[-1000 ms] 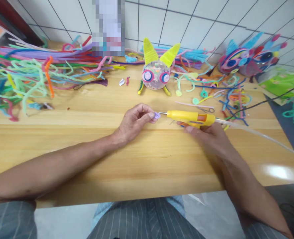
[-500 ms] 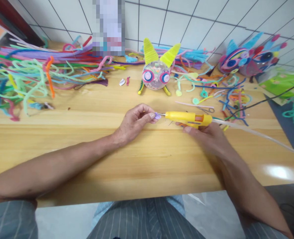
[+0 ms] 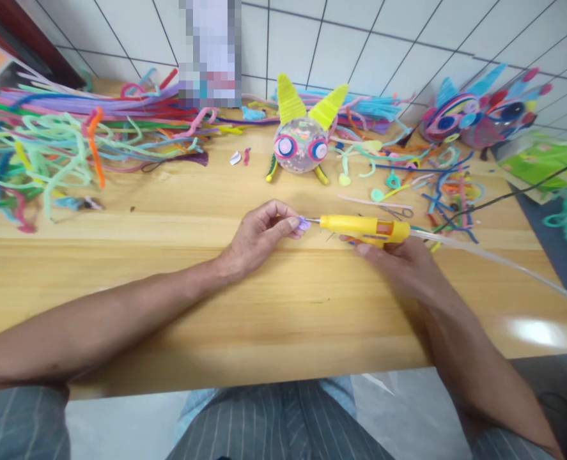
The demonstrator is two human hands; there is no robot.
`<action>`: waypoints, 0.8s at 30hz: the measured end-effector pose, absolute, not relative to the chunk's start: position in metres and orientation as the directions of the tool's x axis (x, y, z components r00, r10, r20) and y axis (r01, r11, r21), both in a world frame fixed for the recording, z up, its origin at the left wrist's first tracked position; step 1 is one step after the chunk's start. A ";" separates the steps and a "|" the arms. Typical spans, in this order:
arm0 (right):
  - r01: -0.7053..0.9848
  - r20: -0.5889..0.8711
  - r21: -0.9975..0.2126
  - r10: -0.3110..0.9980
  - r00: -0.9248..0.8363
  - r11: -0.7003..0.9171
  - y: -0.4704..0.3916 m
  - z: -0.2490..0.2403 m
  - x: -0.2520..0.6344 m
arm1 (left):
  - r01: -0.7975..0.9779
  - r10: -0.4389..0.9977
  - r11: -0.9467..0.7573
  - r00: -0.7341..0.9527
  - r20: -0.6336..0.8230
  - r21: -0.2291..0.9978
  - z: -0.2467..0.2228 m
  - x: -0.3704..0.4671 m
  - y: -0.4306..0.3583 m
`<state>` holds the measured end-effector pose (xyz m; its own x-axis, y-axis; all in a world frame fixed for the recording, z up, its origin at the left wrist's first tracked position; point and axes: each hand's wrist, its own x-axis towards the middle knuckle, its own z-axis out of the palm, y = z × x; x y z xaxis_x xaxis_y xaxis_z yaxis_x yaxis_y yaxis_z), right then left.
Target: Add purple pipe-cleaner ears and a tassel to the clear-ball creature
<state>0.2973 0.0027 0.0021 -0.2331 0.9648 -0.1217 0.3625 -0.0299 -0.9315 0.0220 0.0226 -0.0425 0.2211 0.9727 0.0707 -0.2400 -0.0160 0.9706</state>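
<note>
Between thumb and fingers, my left hand (image 3: 268, 233) pinches a small purple piece (image 3: 303, 223), its exact shape partly hidden by the fingertips. My right hand (image 3: 398, 259) is wrapped round the handle of a yellow hot glue gun (image 3: 355, 225). Its metal nozzle points left and meets or nearly meets the purple piece. A long clear glue stick (image 3: 494, 254) sticks out of the gun's back end. Behind my hands stands a clear round figure (image 3: 302, 150) with yellow ears, pink and blue ringed eyes and short dark legs with yellow ends.
Pipe cleaners (image 3: 96, 121) in many colours are heaped at the left and back. Loose cut pieces (image 3: 450, 185) and scissors (image 3: 398, 213) lie right of centre. More decorated figures (image 3: 475, 115) stand at the back right, near a green bag (image 3: 542, 163). A black cord (image 3: 513, 191) crosses the right side.
Almost nothing differs. The glue gun has shifted very slightly, and the end of its glue stick sits a little lower. My left hand stays in place with the purple piece.
</note>
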 end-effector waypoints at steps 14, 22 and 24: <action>0.349 -0.135 -0.935 0.974 -0.184 -0.063 0.001 0.004 0.298 | -0.211 0.973 -0.013 0.224 0.061 0.977 -0.039 0.022 0.021; 0.344 -0.126 -0.937 0.976 -0.175 -0.059 -0.001 0.005 0.295 | -0.162 0.969 -0.035 0.236 0.073 0.986 -0.038 0.022 0.021; 0.358 -0.133 -0.932 0.974 -0.186 -0.059 0.000 0.006 0.294 | -0.140 0.968 -0.046 0.239 0.079 0.989 -0.039 0.022 0.021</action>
<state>0.2944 -0.0003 0.0057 -0.1858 0.9736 -0.1327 0.3575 -0.0588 -0.9320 0.0221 0.0213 -0.0388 0.2391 0.9678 0.0786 -0.1400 -0.0457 0.9891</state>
